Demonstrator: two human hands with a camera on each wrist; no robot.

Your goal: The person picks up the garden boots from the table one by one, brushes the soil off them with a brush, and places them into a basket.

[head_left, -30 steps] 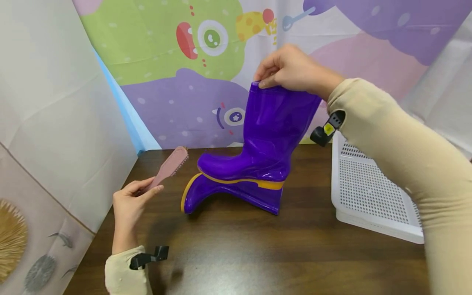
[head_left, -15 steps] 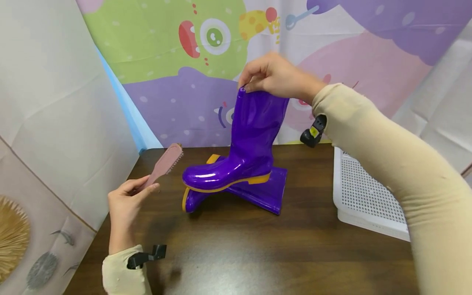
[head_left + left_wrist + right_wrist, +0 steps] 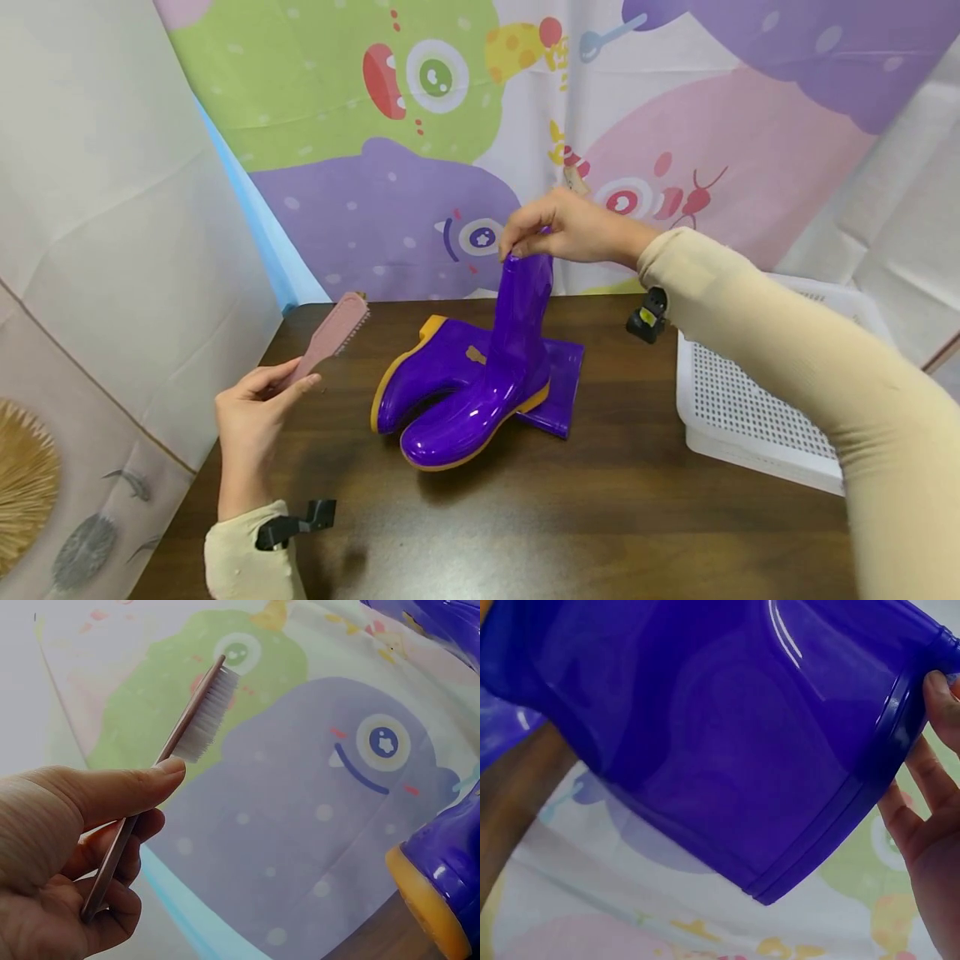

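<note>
A glossy purple rain boot (image 3: 480, 408) with a yellow sole hangs toe forward from my right hand (image 3: 566, 227), which pinches the rim of its shaft. In the right wrist view the thumb presses on the rim of the boot shaft (image 3: 742, 750). Behind and partly hidden by it, a second purple rain boot (image 3: 427, 358) lies on its side on the table, yellow sole to the left. At the left, my left hand (image 3: 251, 421) grips a pink brush (image 3: 337, 329) by its handle; its pale bristles (image 3: 206, 716) point right in the left wrist view.
A white perforated plastic basket (image 3: 750, 400) stands on the right of the dark wooden table (image 3: 525, 525), partly covered by my right forearm. A cartoon-printed cloth (image 3: 360, 225) hangs along the table's back edge, and a pale cloth wall (image 3: 135, 192) borders the left.
My right hand has lowered and brought the held boot forward, turning its toe toward me, so more of the lying boot shows. The left hand with the brush has shifted only slightly left.
</note>
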